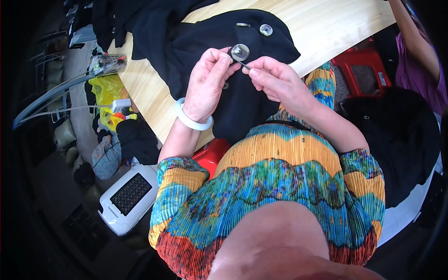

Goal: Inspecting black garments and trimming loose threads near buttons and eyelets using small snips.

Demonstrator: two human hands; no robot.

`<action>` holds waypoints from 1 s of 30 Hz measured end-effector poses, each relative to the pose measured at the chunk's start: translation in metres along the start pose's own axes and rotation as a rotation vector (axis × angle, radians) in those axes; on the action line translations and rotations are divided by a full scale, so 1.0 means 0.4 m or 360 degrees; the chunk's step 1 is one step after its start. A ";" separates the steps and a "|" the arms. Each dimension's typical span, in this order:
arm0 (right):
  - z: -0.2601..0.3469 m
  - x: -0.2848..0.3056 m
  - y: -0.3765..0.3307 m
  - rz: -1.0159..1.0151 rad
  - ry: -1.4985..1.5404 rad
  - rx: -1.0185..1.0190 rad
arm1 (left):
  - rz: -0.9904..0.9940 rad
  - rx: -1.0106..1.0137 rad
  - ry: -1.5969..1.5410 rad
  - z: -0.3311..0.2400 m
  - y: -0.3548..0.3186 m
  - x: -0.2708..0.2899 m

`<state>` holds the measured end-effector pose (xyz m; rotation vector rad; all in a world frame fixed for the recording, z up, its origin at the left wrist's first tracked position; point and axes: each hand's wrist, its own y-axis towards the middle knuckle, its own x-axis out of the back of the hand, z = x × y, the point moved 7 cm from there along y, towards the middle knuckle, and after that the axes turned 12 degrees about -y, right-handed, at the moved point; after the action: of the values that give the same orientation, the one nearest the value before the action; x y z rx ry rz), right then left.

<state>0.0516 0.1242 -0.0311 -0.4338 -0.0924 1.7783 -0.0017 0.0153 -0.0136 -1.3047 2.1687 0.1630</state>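
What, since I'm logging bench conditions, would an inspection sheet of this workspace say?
Surface: pale wooden table, partly covered by black cloth.
Job's things: a large button at the left fingertips; a thin dark rod; a round button on the cloth.
Clutter: yellow bag beside the table's left edge.
Hands: left hand has its fingers at the large button's edge, exact grip unclear; right hand pinches the rod.
Cables: a pale cable reaches a white block.
Surroundings: red stool and another person's arm at right; white case at lower left.
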 end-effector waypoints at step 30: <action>0.127 0.069 -0.006 -0.0460 -0.1789 0.1117 | -0.0135 -0.0019 0.0414 -0.038 0.011 0.028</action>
<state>0.0314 0.1595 0.0102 1.0519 -0.2830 1.4472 -0.0156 0.0030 -0.0079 -1.4922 2.3226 -0.0298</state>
